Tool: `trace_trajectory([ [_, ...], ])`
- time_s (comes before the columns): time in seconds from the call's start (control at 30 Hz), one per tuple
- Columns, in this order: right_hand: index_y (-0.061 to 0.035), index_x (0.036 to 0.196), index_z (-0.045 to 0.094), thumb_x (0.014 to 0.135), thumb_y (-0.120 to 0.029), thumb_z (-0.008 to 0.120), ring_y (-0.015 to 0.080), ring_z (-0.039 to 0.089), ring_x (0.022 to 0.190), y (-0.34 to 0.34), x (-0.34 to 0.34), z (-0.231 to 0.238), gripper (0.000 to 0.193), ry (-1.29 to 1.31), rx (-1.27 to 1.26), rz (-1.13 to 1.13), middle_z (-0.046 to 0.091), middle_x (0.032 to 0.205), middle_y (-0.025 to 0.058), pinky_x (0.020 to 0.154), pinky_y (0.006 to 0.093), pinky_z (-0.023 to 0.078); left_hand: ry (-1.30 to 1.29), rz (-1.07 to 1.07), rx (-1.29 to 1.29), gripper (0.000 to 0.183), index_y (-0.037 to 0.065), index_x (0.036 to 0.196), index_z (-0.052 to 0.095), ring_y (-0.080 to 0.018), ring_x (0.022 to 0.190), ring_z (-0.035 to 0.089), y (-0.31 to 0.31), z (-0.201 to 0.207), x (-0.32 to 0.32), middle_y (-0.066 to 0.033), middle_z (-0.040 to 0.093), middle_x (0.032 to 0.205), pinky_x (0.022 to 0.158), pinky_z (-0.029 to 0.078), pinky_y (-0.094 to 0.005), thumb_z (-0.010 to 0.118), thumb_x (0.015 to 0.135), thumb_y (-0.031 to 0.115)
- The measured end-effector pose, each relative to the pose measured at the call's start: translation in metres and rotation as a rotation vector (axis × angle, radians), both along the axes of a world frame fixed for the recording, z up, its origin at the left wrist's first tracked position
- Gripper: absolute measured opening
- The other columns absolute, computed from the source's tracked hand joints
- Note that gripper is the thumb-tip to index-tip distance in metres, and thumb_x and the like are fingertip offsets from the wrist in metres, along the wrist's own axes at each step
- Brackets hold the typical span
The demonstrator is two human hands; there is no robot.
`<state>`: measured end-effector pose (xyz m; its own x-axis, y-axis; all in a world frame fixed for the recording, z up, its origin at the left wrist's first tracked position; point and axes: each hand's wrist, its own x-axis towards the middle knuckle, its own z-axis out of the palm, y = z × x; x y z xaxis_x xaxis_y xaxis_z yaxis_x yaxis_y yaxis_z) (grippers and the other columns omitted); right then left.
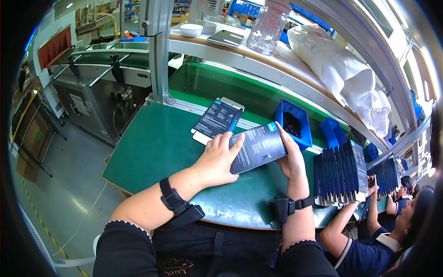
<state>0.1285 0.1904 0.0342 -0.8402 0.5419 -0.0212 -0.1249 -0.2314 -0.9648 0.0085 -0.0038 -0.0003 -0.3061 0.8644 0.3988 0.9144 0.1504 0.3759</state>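
Between my two hands is a dark blue printed carton [259, 148], held tilted above the green tabletop. My left hand [218, 159] grips its left end, fingers over the top face. At the other end my right hand [292, 154] is wrapped round the edge, thumb along the upper corner. Behind my left fingers, a similar flat carton [218, 116] with pale flaps at its ends lies on the table. Just beyond my right hand is a blue bin [306, 121] holding small black parts, too small to name.
Upright cartons [339, 173] stand in a tight row at right, near a co-worker [369, 235]. A second blue bin [333, 132] stands behind them. A shelf [240, 57] with a clear jar [269, 28] and white bag [339, 64] spans above a green conveyor belt [198, 83]. A metal post [159, 60] rises at the table's back.
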Motion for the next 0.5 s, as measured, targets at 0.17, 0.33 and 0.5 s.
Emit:
trace_trajectory([
  [0.17, -0.016, 0.137, 0.04, 0.085, -0.02, 0.061, 0.0124, 0.055, 0.098, -0.012, 0.001, 0.004, 0.056, -0.064, 0.154, 0.025, 0.054, 0.115, 0.0041, 0.082, 0.0319, 0.048, -0.005, 0.025, -0.026, 0.098, 0.004, 0.141, 0.02, -0.0428, 0.12, 0.031, 0.0, 0.001, 0.001, -0.0274, 0.028, 0.129, 0.101, 0.028, -0.0483, 0.074, 0.062, 0.028],
  [0.33, -0.0114, 0.137, 0.039, 0.079, -0.011, 0.066, 0.0153, 0.05, 0.106, -0.012, 0.002, 0.004, 0.065, -0.045, 0.353, 0.046, 0.053, 0.119, 0.0074, 0.094, 0.0274, 0.038, -0.009, 0.023, -0.031, 0.098, 0.003, 0.14, 0.021, -0.0431, 0.121, 0.031, -0.001, 0.002, 0.0, -0.0276, 0.028, 0.129, 0.101, 0.028, -0.0484, 0.074, 0.062, 0.028],
  [0.5, -0.0084, 0.138, 0.036, 0.081, -0.013, 0.062, 0.0185, 0.046, 0.114, -0.015, 0.003, 0.004, 0.063, -0.154, 0.565, 0.052, 0.05, 0.123, 0.0092, 0.101, 0.0295, 0.03, -0.011, 0.025, -0.058, 0.097, 0.002, 0.139, 0.023, -0.0426, 0.12, 0.032, 0.0, 0.0, 0.002, -0.0271, 0.029, 0.128, 0.1, 0.029, -0.0483, 0.074, 0.061, 0.028],
])
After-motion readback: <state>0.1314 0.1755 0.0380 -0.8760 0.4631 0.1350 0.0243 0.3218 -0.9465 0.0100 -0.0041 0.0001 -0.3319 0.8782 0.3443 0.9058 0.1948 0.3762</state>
